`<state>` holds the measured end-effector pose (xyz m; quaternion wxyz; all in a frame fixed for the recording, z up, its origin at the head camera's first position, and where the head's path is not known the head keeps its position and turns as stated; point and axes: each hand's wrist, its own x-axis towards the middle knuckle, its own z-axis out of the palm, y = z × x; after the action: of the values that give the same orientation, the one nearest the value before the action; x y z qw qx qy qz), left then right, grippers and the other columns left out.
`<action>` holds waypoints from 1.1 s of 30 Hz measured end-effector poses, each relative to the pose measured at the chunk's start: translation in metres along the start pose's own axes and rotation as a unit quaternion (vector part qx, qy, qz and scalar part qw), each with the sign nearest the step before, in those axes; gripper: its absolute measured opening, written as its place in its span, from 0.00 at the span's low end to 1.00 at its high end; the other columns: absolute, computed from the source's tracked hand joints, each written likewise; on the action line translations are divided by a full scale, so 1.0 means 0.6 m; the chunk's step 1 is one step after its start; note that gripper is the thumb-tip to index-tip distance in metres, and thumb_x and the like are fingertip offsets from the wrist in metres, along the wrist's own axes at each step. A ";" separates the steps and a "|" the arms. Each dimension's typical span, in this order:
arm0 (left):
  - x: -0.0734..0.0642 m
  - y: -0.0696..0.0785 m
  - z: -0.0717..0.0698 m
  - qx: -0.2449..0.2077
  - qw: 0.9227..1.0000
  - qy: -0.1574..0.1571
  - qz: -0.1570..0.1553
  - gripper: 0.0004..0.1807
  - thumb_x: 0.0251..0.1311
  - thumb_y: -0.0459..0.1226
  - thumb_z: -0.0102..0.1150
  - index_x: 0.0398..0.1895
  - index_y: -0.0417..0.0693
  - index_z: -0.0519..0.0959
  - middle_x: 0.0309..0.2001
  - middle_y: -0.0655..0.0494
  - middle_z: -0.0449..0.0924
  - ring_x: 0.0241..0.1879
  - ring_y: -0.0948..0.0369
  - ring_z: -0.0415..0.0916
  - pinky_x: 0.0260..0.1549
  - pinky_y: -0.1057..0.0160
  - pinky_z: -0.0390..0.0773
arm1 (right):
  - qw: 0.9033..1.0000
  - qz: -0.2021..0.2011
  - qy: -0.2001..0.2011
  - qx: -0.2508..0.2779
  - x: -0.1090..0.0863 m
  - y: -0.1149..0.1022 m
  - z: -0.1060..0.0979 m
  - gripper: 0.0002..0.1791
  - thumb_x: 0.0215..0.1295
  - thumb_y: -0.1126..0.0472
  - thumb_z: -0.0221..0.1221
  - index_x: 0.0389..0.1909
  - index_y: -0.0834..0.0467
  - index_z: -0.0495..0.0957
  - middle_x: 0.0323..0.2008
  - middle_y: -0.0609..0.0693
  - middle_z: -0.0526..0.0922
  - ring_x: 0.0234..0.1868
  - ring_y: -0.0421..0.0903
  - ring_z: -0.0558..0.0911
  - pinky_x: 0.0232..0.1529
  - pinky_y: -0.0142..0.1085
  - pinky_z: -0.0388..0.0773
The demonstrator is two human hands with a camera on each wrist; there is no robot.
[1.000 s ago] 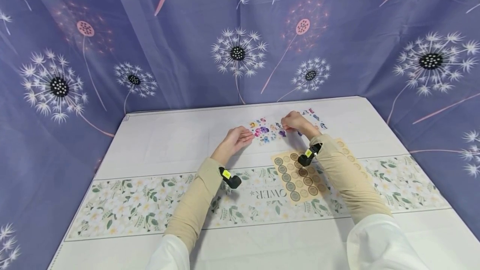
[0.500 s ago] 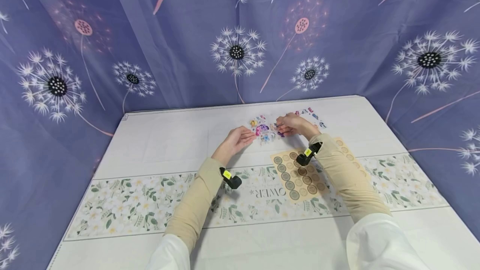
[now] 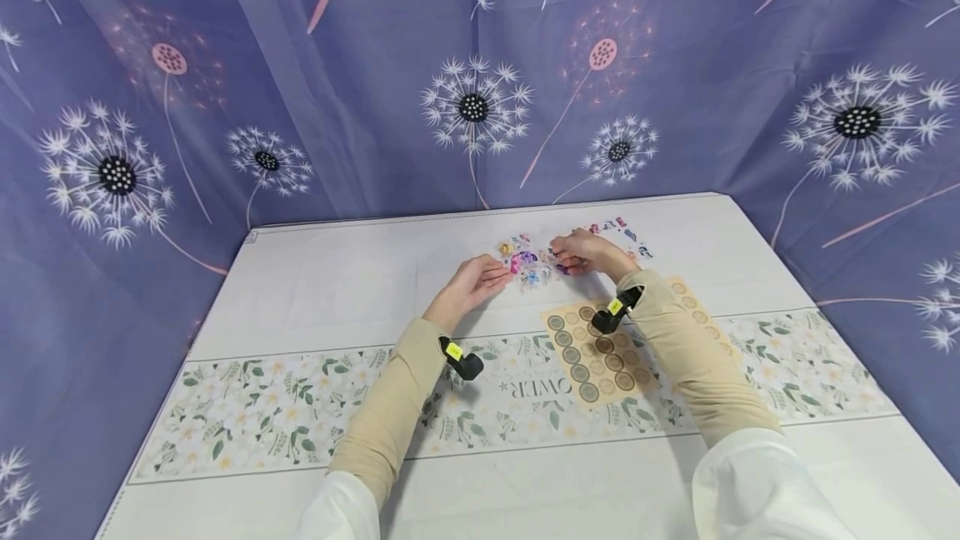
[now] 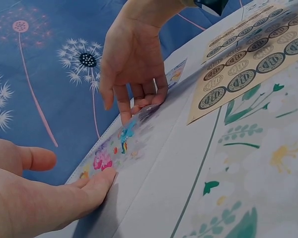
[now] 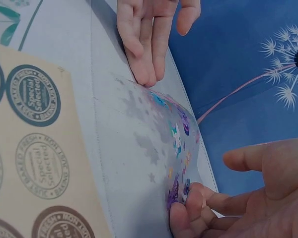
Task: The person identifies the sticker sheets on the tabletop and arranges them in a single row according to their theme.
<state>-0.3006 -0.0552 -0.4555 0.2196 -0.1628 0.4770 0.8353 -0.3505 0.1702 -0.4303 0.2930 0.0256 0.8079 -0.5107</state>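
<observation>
A clear sticker sheet (image 3: 529, 257) printed with small colourful cartoon figures is raised off the white tablecloth between my hands; its shadow falls beneath it in the right wrist view. My left hand (image 3: 472, 283) reaches in from the left, fingers straight, their tips against the sheet's left edge. At the right edge, my right hand (image 3: 585, 251) has its fingers curled at the sheet (image 5: 176, 131), thumb standing apart in the right wrist view. Past that hand lies more clear sheet with figures (image 3: 621, 225), partly covered by the hand.
A tan sheet of round seal stickers (image 3: 592, 357) lies below my right forearm, on the tablecloth's flowered band (image 3: 285, 407). More tan sheet with round seals (image 3: 701, 315) shows right of that forearm. A blue dandelion curtain (image 3: 360, 107) hangs behind the table.
My right hand has moved a little left, closer to the left hand, and more of the figures to its right show. The left hand stays about where it was.
</observation>
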 end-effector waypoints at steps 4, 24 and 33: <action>0.017 -0.004 -0.012 0.008 1.000 0.001 0.012 0.24 0.64 0.28 0.44 0.61 0.22 0.65 0.61 0.28 0.68 0.63 0.41 0.70 0.64 0.56 0.75 | 1.000 -0.004 0.004 -0.014 -0.004 -0.002 -0.003 0.10 0.73 0.57 0.47 0.31 0.55 0.68 0.17 0.39 0.68 0.20 0.35 0.68 0.33 0.29 0.77; -0.023 0.014 0.012 -0.012 0.999 0.032 0.014 0.27 0.63 0.26 0.40 0.65 0.21 0.58 0.67 0.27 0.59 0.70 0.40 0.59 0.72 0.55 0.63 | 0.998 -0.018 0.053 -0.006 -0.007 -0.019 0.001 0.13 0.71 0.60 0.44 0.25 0.57 0.65 0.16 0.41 0.68 0.23 0.39 0.68 0.42 0.36 0.75; -0.023 0.013 0.011 -0.034 0.999 0.033 0.006 0.27 0.64 0.26 0.39 0.66 0.21 0.57 0.68 0.27 0.58 0.70 0.40 0.59 0.72 0.55 0.64 | 0.998 -0.002 0.056 0.008 -0.008 -0.015 0.004 0.08 0.69 0.59 0.45 0.30 0.57 0.64 0.15 0.41 0.67 0.22 0.38 0.69 0.38 0.33 0.77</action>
<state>-0.2933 -0.0559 -0.4403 0.1928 -0.1948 0.4560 0.8468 -0.3485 0.1654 -0.4215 0.2459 0.0546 0.8187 -0.5160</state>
